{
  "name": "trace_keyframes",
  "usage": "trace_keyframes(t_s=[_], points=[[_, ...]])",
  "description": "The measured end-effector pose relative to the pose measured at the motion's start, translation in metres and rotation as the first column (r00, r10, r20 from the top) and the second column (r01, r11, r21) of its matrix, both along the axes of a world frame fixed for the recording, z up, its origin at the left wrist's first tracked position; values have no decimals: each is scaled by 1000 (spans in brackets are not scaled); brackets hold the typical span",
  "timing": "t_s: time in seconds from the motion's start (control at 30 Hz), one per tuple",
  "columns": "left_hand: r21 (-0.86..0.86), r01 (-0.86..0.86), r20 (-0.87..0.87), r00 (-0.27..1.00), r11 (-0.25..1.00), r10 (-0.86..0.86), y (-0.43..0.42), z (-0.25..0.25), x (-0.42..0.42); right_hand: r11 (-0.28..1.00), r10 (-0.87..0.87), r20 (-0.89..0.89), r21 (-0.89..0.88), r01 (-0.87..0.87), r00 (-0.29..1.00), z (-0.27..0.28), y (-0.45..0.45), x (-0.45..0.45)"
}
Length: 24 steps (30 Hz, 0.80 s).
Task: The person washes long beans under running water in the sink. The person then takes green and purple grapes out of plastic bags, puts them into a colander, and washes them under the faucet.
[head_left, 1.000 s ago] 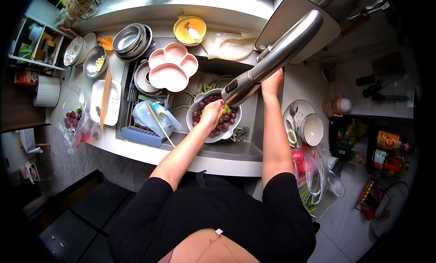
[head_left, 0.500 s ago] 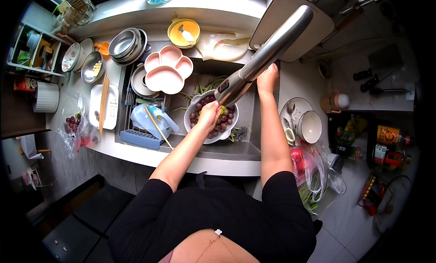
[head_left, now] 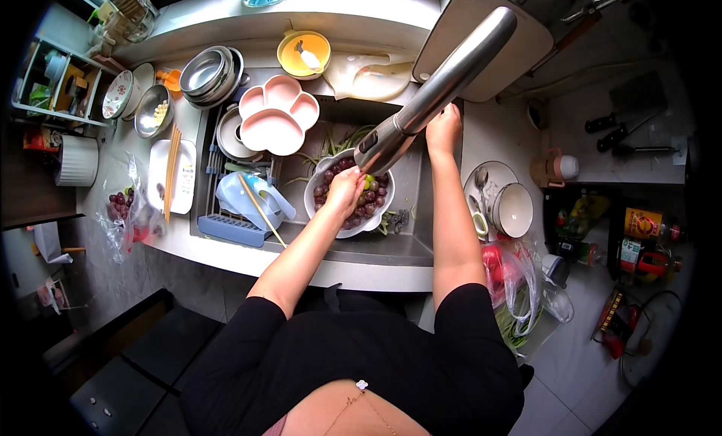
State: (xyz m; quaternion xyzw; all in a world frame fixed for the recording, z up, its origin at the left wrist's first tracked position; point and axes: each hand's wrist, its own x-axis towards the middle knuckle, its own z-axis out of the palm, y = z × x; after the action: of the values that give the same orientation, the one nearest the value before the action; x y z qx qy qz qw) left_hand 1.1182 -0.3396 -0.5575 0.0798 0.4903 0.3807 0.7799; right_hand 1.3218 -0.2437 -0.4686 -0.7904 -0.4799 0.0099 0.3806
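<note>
A white bowl (head_left: 310, 203) of dark red grapes (head_left: 368, 209), with a few green ones among them, sits in the metal sink (head_left: 414, 244). Above it hangs the end of a large steel faucet (head_left: 421, 112). My left hand (head_left: 347, 191) is closed over the bowl, its fingertips at the lower end of the faucet spout; what they pinch is hidden. My right hand (head_left: 444, 129) is curled at the sink's right back corner, beside the faucet. Its fingers are closed, and whatever lies inside them cannot be seen. Green stems (head_left: 347, 141) lie behind the bowl.
Left of the bowl are a pink paw-shaped plate (head_left: 280, 127) and a blue drying rack (head_left: 229, 231). Chopsticks (head_left: 173, 173) cross a white tray (head_left: 185, 188). A white bowl (head_left: 516, 210) and a bag with red contents (head_left: 494, 264) stand right of the sink.
My right hand has shifted very slightly toward the back. My left hand, the faucet and the bowl of grapes look nearly unchanged.
</note>
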Motion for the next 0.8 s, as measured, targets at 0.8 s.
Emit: trace_keyframes(t_s=[0.8], points=[[-31,-71,6,997,997,71,1,15,-7,996,-93,-383,-32,88,919,-19,6,25]])
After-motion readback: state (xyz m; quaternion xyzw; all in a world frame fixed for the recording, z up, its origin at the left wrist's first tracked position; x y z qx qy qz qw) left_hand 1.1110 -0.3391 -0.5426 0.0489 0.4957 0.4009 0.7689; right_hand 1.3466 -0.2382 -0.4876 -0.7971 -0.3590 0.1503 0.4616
